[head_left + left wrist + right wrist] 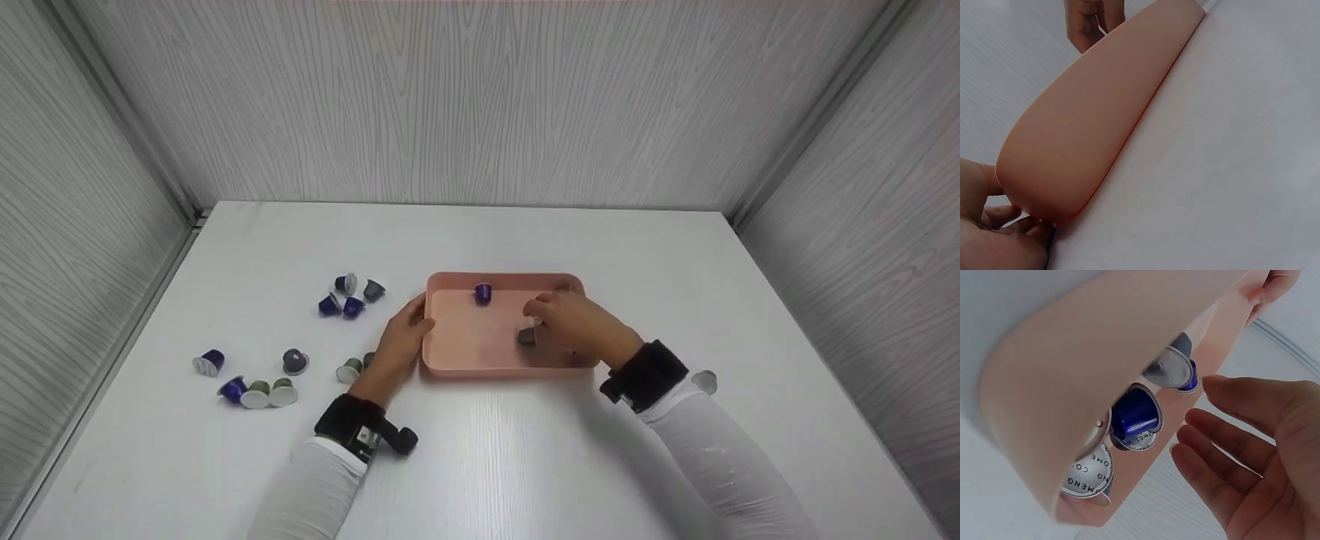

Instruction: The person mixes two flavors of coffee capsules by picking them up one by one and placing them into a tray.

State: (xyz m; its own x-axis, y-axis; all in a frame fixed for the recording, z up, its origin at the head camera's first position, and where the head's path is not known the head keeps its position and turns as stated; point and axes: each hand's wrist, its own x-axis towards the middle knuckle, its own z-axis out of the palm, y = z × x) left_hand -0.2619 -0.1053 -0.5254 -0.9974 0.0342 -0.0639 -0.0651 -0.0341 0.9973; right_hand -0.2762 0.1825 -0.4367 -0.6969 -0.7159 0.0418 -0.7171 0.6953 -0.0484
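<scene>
A shallow pink tray sits mid-table. My left hand grips its left end, the thumb over the rim and the fingers along the outside wall. Over the tray's right half is my right hand, fingers loosely bent with a gap between thumb and fingertips and nothing held. Near those fingertips lies a dark coffee capsule; a purple capsule is by the tray's back wall. The right wrist view shows a blue capsule and printed-lid capsules at the tray's right end, mostly hidden by my hand in the head view.
Left of the tray, several loose capsules lie on the white table: a purple and grey group, a purple and green row, a grey one. A pale-lidded capsule lies beside my right forearm. Wood-grain panels enclose the table.
</scene>
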